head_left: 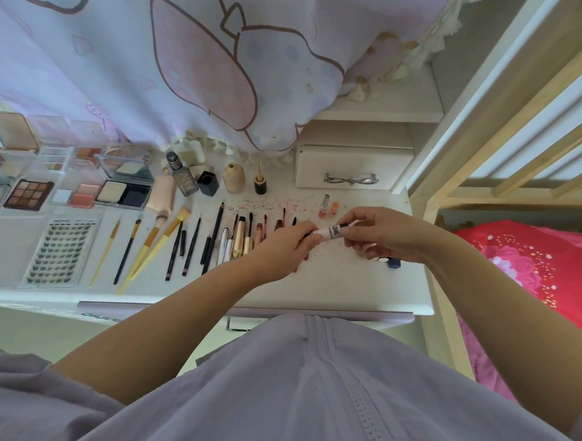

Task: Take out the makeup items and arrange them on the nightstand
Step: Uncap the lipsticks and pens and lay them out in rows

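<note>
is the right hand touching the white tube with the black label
Touching. In the head view the right hand pinches the labelled end of the white tube, while the left hand holds its other end.

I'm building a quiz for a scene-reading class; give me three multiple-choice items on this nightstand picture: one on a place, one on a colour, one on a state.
1. Where does the metal eyelash curler lie?
A. on the small white box
B. among the brushes
C. on the red blanket

2. What colour is the nine-pan eyeshadow palette?
A. blue shades
B. brown shades
C. green shades

3. How is the white tube with black lettering held?
A. lying untouched
B. by one hand only
C. by both hands

Key: 1 A, the curler rests on top of the white box. 2 B, its pans are brown tones. 3 C, the left hand and right hand pinch opposite ends.
</note>
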`<state>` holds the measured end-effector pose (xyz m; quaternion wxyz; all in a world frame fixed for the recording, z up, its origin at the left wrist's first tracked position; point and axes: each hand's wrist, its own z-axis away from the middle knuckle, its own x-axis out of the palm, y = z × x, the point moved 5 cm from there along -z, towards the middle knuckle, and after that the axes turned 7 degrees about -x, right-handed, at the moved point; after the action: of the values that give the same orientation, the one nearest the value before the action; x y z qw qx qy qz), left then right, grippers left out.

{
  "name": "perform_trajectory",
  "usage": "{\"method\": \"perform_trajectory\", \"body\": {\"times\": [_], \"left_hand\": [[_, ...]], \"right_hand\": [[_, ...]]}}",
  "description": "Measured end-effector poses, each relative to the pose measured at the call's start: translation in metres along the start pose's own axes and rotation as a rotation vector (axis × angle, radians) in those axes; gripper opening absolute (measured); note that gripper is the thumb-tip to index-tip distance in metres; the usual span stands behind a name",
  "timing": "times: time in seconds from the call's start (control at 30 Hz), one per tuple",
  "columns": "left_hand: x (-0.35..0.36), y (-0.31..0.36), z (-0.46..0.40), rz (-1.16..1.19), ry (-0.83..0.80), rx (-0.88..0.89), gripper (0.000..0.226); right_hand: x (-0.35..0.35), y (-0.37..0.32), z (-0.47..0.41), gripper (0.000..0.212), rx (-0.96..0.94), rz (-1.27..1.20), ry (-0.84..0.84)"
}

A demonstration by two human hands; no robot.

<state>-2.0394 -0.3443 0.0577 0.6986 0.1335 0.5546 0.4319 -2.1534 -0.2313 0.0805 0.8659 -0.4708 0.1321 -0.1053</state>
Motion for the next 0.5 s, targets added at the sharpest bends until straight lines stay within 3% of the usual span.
{"method": "perform_trajectory", "body": {"times": [0.1,0.23,0.33,0.43,0.5], "left_hand": [[0.000,0.006,-0.001,-0.004,-0.008,0.006,0.023],[-0.001,0.008,-0.002,0.010,-0.029,0.001,0.025],[-0.002,0.007,-0.001,0.009,-0.047,0.007,0.024],[-0.004,0.012,-0.001,-0.008,-0.034,0.032,0.029],[-0.004,0.016,-0.002,-0.043,-0.031,0.053,0.033]], "right_hand": [[-0.004,0.001,-0.001,0.026,0.001,-0.006,0.058],[-0.005,-0.001,0.001,0.003,-0.060,0.069,0.049],[-0.003,-0.003,0.005,0.015,-0.027,0.025,0.025],[0.001,-0.001,0.008,0.046,0.086,0.140,0.037],[0.002,-0.001,0.007,0.044,0.091,0.166,0.034]]}}
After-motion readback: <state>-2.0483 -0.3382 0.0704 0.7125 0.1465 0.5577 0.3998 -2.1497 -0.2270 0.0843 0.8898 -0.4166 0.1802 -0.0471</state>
